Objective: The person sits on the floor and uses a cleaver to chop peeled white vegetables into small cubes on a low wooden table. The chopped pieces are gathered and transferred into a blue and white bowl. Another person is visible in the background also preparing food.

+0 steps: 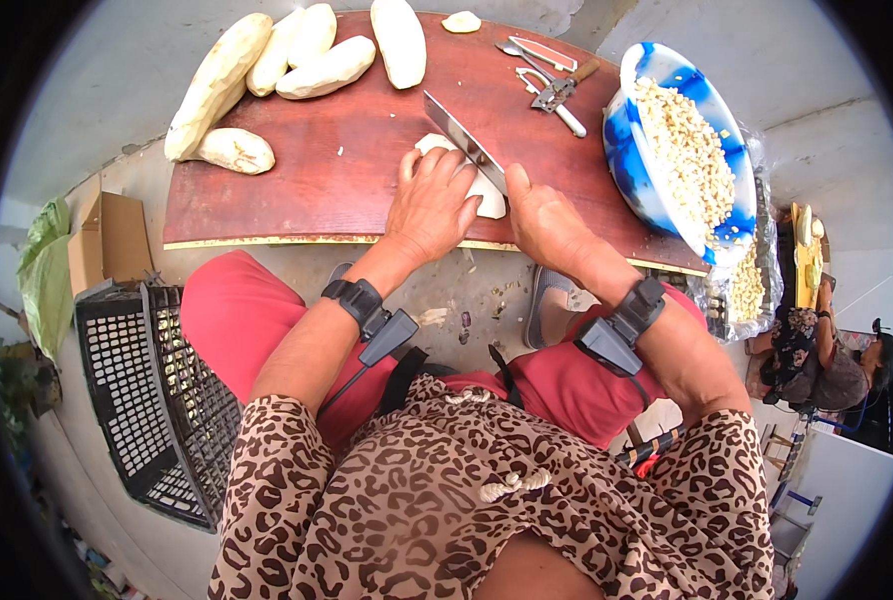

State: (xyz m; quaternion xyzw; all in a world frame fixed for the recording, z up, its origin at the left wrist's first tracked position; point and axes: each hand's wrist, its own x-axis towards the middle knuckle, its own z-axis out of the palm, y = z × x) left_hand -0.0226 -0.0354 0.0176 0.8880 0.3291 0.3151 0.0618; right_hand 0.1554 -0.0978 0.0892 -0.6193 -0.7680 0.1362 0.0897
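My left hand (pixel 433 199) presses a slab of pale peeled vegetable (pixel 490 201) flat on the red-brown wooden board (pixel 326 172), near its front edge. In my right hand (pixel 548 217) is the handle of a cleaver-like knife (pixel 465 139); its broad blade stands over the slab, beside my left fingers. Whether the edge has entered the slab cannot be told. Several whole peeled pale vegetables (pixel 221 82) lie at the back left of the board. A cut piece (pixel 461 22) rests at the back edge. Most of the knife's handle is hidden by my fist.
Peelers and a spoon (pixel 555 94) lie right of the knife. A blue and white basin (pixel 626 150) of diced pieces stands at the board's right end, over a plastic-lined crate (pixel 750 300). Black crates (pixel 128 390) and a cardboard box (pixel 113 240) stand left. Another person (pixel 829 367) sits far right.
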